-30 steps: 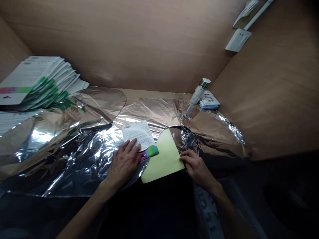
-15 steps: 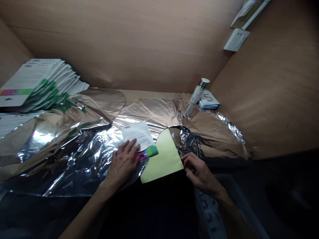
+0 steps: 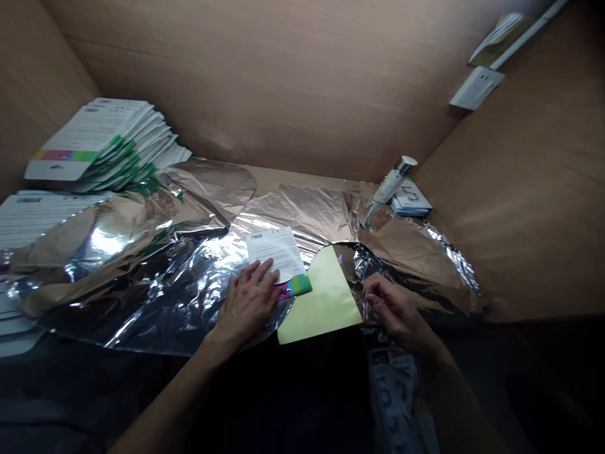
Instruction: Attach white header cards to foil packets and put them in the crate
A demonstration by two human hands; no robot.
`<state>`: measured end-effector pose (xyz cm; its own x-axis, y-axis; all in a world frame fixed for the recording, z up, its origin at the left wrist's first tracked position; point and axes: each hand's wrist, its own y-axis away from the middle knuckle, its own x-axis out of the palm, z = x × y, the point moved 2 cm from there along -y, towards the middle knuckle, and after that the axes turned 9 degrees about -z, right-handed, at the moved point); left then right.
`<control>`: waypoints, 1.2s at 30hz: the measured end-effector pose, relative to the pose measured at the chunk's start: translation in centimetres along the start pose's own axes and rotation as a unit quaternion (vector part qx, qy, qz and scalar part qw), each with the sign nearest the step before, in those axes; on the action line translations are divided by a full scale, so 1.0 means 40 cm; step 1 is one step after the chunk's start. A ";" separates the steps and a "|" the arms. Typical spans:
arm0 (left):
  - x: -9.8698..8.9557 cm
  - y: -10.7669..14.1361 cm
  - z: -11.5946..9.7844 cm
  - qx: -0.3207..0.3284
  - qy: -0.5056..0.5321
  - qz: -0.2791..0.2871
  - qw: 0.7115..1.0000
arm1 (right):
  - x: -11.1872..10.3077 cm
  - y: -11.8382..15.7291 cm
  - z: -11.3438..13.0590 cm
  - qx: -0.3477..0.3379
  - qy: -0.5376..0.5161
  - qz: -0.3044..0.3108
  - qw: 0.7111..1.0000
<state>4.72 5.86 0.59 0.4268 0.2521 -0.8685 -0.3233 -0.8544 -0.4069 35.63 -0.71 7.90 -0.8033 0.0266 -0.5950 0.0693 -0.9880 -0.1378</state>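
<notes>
though half-hidden, leaflet (image 3: 276,252) under left hand (image 3: 246,302)

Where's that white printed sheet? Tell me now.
In the head view, the white printed sheet lies at centre on the crinkled foil, with the left hand on its lower edge and the pale yellow card just to its right.

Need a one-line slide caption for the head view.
Head view: left hand on a printed leaflet over crinkled foil, right hand at the foil beside a pale yellow sheet.
</notes>
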 end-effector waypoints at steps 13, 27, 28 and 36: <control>-0.015 0.010 -0.003 -0.011 0.019 -0.011 1.000 | 0.314 -0.265 0.098 -0.093 0.143 0.184 0.968; -0.016 -0.008 -0.011 -0.038 0.047 -0.034 0.998 | 0.283 -0.251 0.036 0.074 0.171 0.022 0.982; -0.014 -0.015 -0.014 -0.049 0.045 -0.038 0.997 | 0.288 -0.252 0.033 0.085 0.150 0.021 0.985; -0.033 -0.036 0.009 -0.028 0.079 0.027 0.996 | 0.311 -0.242 0.011 0.071 -0.016 -0.001 0.997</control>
<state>4.33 6.92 2.24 0.5397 0.1332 -0.8312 -0.3035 -0.8902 -0.3398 24.71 9.11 2.20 -0.8223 0.0265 -0.5684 -0.0157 -0.9996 -0.0239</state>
